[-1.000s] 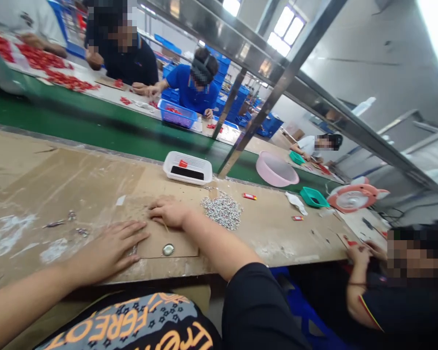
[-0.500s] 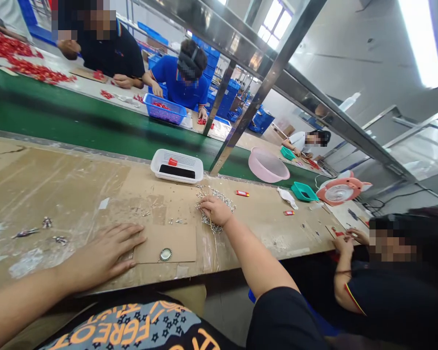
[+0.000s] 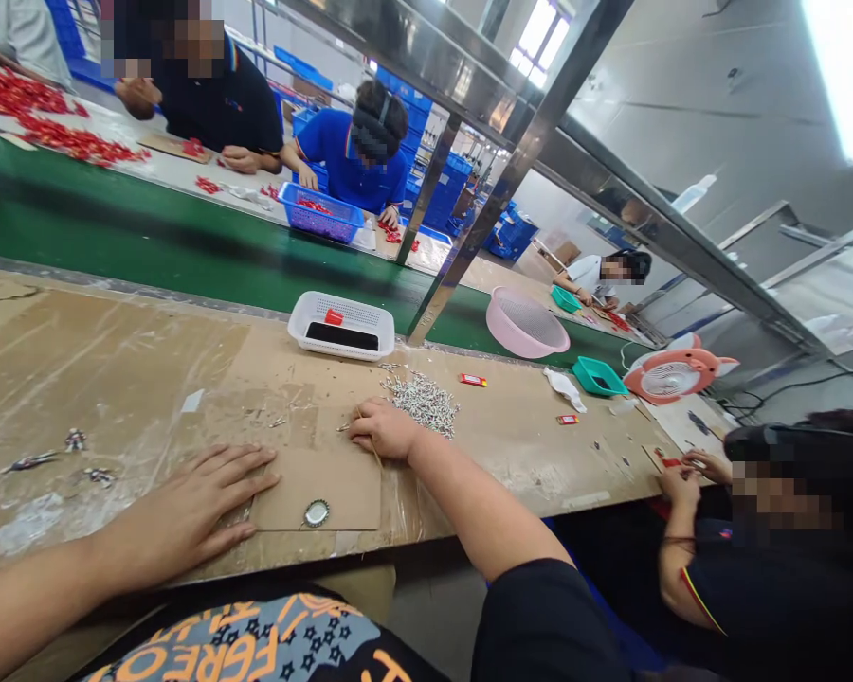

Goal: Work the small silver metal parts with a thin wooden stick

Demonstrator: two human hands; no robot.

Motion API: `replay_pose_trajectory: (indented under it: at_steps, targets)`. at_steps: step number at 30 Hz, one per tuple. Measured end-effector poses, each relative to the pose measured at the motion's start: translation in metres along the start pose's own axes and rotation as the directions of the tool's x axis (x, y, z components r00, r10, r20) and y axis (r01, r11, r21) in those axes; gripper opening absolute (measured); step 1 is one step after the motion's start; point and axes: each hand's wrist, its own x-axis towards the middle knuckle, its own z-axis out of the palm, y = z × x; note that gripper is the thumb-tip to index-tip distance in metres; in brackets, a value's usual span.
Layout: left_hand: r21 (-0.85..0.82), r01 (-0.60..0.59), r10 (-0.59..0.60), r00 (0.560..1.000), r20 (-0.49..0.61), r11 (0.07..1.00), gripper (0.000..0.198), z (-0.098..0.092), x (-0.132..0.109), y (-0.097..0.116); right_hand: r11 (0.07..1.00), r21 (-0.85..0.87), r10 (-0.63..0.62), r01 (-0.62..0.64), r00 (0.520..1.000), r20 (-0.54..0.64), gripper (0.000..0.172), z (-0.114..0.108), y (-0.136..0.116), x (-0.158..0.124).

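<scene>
My left hand (image 3: 206, 502) lies flat with its fingers stretched out, the fingertips resting on the left edge of a cardboard piece (image 3: 341, 488). A round bottle cap (image 3: 317, 513) with a crimped rim and pale inside sits near the cardboard's front edge. Just beyond the cardboard's far edge, my right hand (image 3: 382, 429) is low over the table with curled fingers. A thin pale stick-like thing shows under it; what the fingers hold is hidden. Beside this hand is a heap of small silvery metal pieces (image 3: 426, 403), a few of them lying loose near its fingertips.
A white basket (image 3: 299, 332) holding a black flat object and a red piece stands behind, beside a metal post (image 3: 462, 237). To the right are a red packet (image 3: 473, 380), a pink basin (image 3: 501, 327), a green tray (image 3: 583, 379), a fan (image 3: 672, 379) and a co-worker (image 3: 789, 559).
My right hand has moved off the heap of metal pieces, left and nearer to the cardboard, so more of the heap shows. My left hand stays flat at the cardboard's edge.
</scene>
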Motion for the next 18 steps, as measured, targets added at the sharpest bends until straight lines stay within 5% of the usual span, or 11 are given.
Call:
replay_pose_trajectory:
  at_steps: [6, 9, 13, 18]
  targets:
    - [0.034, -0.024, 0.026, 0.997, -0.072, 0.999, 0.047, 0.0, 0.001, 0.001, 0.968, -0.072, 0.23, -0.242, 0.962, -0.148, 0.018, -0.03, 0.016, -0.076]
    - [0.036, -0.045, 0.048, 0.995, -0.082, 0.998, 0.049, -0.002, 0.002, 0.0, 0.97, -0.103, 0.199, -0.22, 0.963, -0.184, 0.025, -0.023, -0.001, -0.098]
    - [0.053, -0.051, 0.054, 0.996, -0.064, 0.997, 0.049, -0.003, 0.002, -0.001, 0.979, -0.165, 0.106, -0.123, 0.989, -0.105, 0.03, -0.006, -0.002, -0.103]
    - [-0.011, 0.011, -0.011, 0.999, -0.032, 1.0, 0.046, -0.004, 0.002, 0.006, 0.935, -0.208, 0.263, -0.288, 0.954, -0.142, 0.025, -0.012, 0.046, -0.092]
